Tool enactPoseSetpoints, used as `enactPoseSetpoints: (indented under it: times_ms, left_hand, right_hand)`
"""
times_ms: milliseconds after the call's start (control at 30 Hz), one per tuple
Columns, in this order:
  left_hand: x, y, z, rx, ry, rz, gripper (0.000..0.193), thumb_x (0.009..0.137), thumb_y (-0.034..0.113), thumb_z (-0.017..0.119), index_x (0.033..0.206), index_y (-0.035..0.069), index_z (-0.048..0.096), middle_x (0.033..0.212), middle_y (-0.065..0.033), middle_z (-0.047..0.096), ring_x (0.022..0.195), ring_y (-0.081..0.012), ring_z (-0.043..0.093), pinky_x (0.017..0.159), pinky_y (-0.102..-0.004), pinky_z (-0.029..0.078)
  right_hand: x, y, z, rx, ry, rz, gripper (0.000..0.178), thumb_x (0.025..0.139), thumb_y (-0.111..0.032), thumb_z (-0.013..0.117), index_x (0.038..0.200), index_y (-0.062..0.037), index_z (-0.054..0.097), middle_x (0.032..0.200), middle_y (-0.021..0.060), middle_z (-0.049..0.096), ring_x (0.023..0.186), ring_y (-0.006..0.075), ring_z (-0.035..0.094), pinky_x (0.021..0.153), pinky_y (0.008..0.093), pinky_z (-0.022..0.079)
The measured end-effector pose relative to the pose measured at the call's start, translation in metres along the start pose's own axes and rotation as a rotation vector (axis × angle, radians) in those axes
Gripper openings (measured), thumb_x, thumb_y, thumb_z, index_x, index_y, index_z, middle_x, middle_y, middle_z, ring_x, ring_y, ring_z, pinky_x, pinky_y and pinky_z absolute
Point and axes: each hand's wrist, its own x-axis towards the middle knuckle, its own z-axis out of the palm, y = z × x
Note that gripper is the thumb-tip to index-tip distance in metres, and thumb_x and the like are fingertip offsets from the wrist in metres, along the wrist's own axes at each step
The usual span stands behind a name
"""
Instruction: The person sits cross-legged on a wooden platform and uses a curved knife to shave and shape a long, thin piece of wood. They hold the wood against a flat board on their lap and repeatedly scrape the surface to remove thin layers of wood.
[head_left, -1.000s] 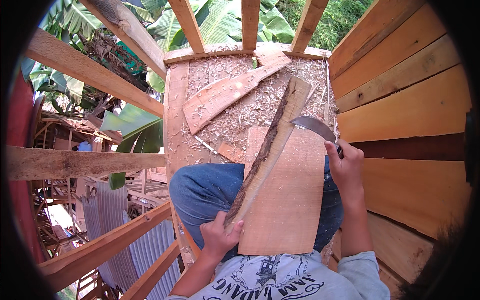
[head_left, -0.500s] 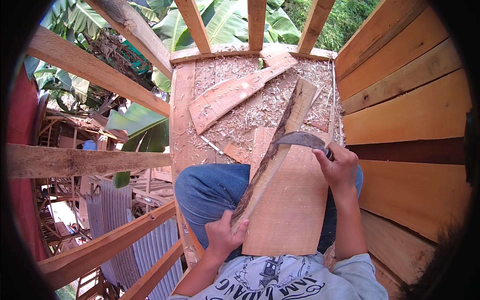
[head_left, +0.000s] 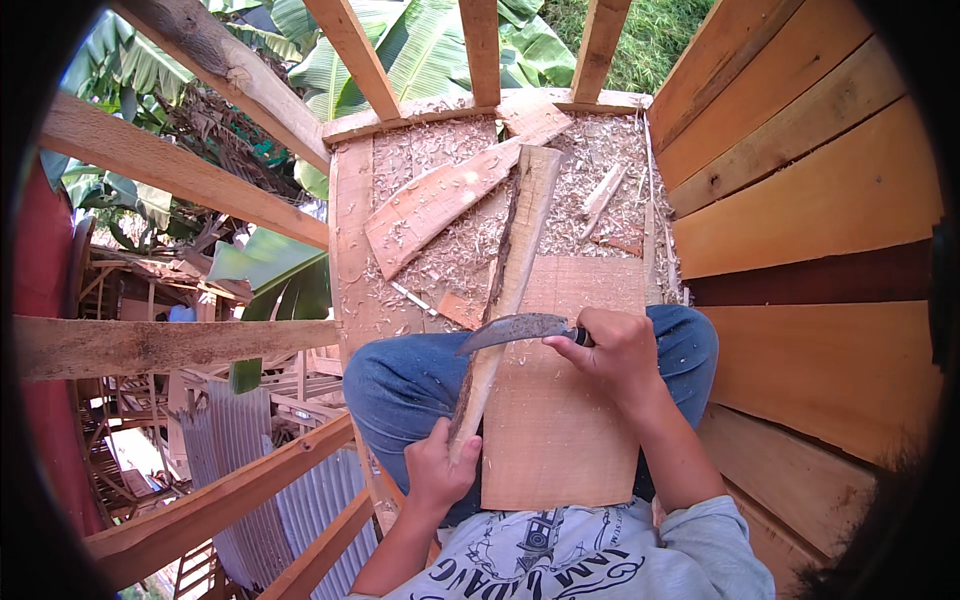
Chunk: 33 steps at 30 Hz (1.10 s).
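Left hand (head_left: 441, 470) grips the near end of the bark-edged wood strip (head_left: 524, 230); right hand (head_left: 612, 355) is closed around the handle (head_left: 580, 337) of the curved knife (head_left: 520, 328), whose blade crosses the strip near its middle. The strip slants over the left edge of the flat board (head_left: 565, 425) lying over the jeans (head_left: 400, 372). Caution: a knot or loose grip could make the blade skid toward the left hand or jeans. Fingers hide most of the handle — contact between the strip's far end and the floor (head_left: 352, 215) cannot be confirmed.

The knife (head_left: 518, 328) lies across the wood strip (head_left: 518, 250), board (head_left: 565, 420) mostly right, shavings (head_left: 458, 232) beyond.
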Motion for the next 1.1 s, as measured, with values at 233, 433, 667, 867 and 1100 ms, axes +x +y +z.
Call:
enactPoseSetpoints:
  times_ms: [233, 433, 667, 867, 1100]
  left_hand:
    - [-0.004, 0.0, -0.005, -0.063, -0.011, 0.053, 0.04, 0.083, 0.042, 0.062, 0.079, 0.002, 0.055, 0.058, -0.0196, 0.055, 0.058, -0.0396, 0.061, 0.049, -0.0419, 0.045]
    - [-0.002, -0.001, -0.001, -0.053, 0.003, 0.049, 0.041, 0.083, 0.043, 0.062, 0.078, 0.003, 0.055, 0.057, -0.019, 0.054, 0.057, -0.0387, 0.061, 0.049, -0.0408, 0.045]
    - [-0.008, -0.002, 0.002, -0.031, 0.057, 0.088, 0.042, 0.082, 0.043, 0.063, 0.077, 0.002, 0.054, 0.055, -0.018, 0.054, 0.054, -0.0382, 0.06, 0.046, -0.041, 0.044]
    - [-0.011, -0.007, 0.003, 0.043, 0.089, 0.149, 0.038, 0.079, 0.04, 0.065, 0.077, 0.004, 0.053, 0.052, -0.016, 0.053, 0.05, -0.0366, 0.059, 0.045, -0.0414, 0.044]
    - [-0.011, -0.008, 0.004, -0.038, 0.059, 0.162, 0.039, 0.08, 0.04, 0.066, 0.074, 0.004, 0.052, 0.051, -0.0168, 0.051, 0.049, -0.0368, 0.058, 0.044, -0.0401, 0.043]
  right_hand:
    - [0.038, 0.078, -0.036, 0.09, 0.363, 0.389, 0.057, 0.087, -0.046, 0.063, 0.06, 0.0022, 0.048, 0.049, 0.0131, 0.04, 0.042, 0.024, 0.036, 0.043, 0.0354, 0.031]
    - [-0.003, 0.022, -0.043, 0.083, 0.125, 0.1, 0.052, 0.081, -0.046, 0.069, 0.057, -0.0029, 0.051, 0.048, 0.0121, 0.048, 0.041, 0.0276, 0.05, 0.043, 0.0368, 0.038]
    - [0.027, 0.021, -0.016, -0.026, 0.205, -0.041, 0.058, 0.076, -0.056, 0.068, 0.054, -0.0067, 0.047, 0.048, 0.0093, 0.049, 0.044, 0.0284, 0.053, 0.043, 0.0358, 0.041]
    - [0.036, 0.069, -0.073, 0.168, 0.454, 0.339, 0.056, 0.087, -0.045, 0.063, 0.06, 0.0018, 0.049, 0.047, 0.0067, 0.032, 0.045, 0.0145, 0.033, 0.044, 0.0341, 0.03]
    - [0.0, 0.005, -0.048, -0.109, 0.106, -0.199, 0.059, 0.071, -0.058, 0.071, 0.052, -0.0092, 0.044, 0.045, 0.0066, 0.045, 0.041, 0.0233, 0.052, 0.04, 0.0334, 0.04]
